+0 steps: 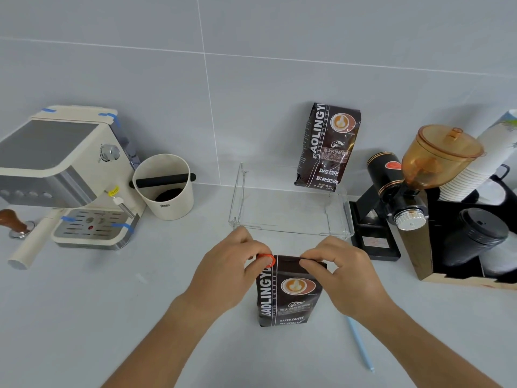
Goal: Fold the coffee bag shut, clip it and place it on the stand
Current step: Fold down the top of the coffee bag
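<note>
A dark brown coffee bag (288, 292) stands upright on the counter in front of me, its top folded over. My left hand (226, 273) pinches an orange clip (265, 259) at the top left corner of the bag. My right hand (344, 275) pinches the folded top edge at the right. Behind the bag stands a clear acrylic stand (291, 219). A second, identical coffee bag (327, 147) leans against the wall on the stand's back right.
A cream espresso machine (70, 175) and a white knock box (165, 189) stand at the left. A tamper (15, 222) lies at the far left. A black grinder (397, 191) and a cup holder box (472, 233) stand at the right. A light blue stick (361, 345) lies near my right forearm.
</note>
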### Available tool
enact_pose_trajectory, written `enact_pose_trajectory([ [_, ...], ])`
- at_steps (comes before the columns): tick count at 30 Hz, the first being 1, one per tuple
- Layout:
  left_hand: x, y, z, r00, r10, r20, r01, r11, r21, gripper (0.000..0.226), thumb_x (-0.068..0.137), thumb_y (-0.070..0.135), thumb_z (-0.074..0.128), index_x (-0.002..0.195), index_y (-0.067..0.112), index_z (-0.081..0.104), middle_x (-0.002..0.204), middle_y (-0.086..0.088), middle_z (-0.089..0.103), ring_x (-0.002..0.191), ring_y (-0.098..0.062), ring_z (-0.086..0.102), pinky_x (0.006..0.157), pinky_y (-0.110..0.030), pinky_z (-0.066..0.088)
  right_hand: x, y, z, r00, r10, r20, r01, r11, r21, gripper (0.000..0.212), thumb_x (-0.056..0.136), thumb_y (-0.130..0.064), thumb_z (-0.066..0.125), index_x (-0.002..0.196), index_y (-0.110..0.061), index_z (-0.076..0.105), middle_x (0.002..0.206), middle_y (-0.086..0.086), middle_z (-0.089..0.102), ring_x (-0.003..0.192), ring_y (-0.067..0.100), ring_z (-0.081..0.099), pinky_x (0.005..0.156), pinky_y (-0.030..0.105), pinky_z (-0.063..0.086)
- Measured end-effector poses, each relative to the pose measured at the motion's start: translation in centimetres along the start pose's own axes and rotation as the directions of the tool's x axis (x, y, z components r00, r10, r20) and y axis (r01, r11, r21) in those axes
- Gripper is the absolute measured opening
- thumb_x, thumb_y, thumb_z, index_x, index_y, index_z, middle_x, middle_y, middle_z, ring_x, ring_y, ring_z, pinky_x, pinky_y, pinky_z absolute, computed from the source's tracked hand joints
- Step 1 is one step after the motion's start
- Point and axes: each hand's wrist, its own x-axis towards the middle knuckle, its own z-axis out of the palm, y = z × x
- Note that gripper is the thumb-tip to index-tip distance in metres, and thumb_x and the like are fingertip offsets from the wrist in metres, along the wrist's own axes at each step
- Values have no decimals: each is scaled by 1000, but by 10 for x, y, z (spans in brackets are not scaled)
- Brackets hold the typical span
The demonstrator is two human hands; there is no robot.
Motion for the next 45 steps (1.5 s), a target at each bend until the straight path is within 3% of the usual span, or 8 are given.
enact_pose_trajectory([
  [7,3,-9,-2,999,7,48,1,988,-156,8,87,22,67,84,21,75,74,23,65,81,-3,63,70,-7,44,5,2,-5,994,-97,54,95,995,36,11,79,-7,75,75,-17,77,72,-10,69,73,9,64,63,20,49],
  [12,5,-10,1,986,-138,99,163,929,-333,9,84,16,71,81,22,77,69,25,72,76,-1,68,69,-5,46,6,2,-4,989,84,122,-97,989,108,20,82,-11,73,73,-28,76,83,-22,72,77,2,68,68,8,49],
  [17,5,-14,11,967,-215,137,255,815,-520,21,85,13,69,83,33,74,70,-11,68,62,-13,60,63,-15,46,10,-2,-1,938,301,175,-344,878,332,22,83,-4,70,75,-24,75,70,-10,76,64,3,67,62,12,51],
  [21,0,-15,21,939,-283,197,343,718,-605,25,81,8,73,84,33,76,65,9,65,66,-10,59,68,-21,48,13,-3,4,889,408,208,-458,771,442,24,82,2,68,73,-19,75,65,-2,76,66,12,69,66,25,55],
  [28,-7,-19,28,963,-203,179,257,894,-368,38,77,14,77,100,42,67,100,11,72,92,-1,64,85,-13,50,20,6,7,789,495,365,-615,648,449,12,83,-1,67,78,-7,75,76,12,75,72,25,69,72,35,54],
  [33,-10,-22,28,973,-157,172,197,947,-253,19,84,23,71,102,26,74,97,9,74,92,-3,65,82,-19,51,16,11,3,817,396,419,-537,786,305,5,82,-14,72,83,-13,76,84,5,78,74,14,71,74,28,54],
  [37,-10,-23,30,984,-84,159,119,966,-228,14,87,24,67,98,24,75,92,10,74,89,-4,65,78,-20,51,6,17,-4,895,157,418,-206,976,74,13,80,-15,74,91,-22,76,88,-8,71,83,3,65,74,10,47],
  [45,-5,-23,23,969,-23,246,82,970,-229,14,89,21,65,97,18,77,91,4,78,80,5,64,58,-3,40,-3,26,-4,956,-9,293,5,1000,15,7,84,-17,72,87,-19,78,65,-26,68,70,-2,64,59,8,45],
])
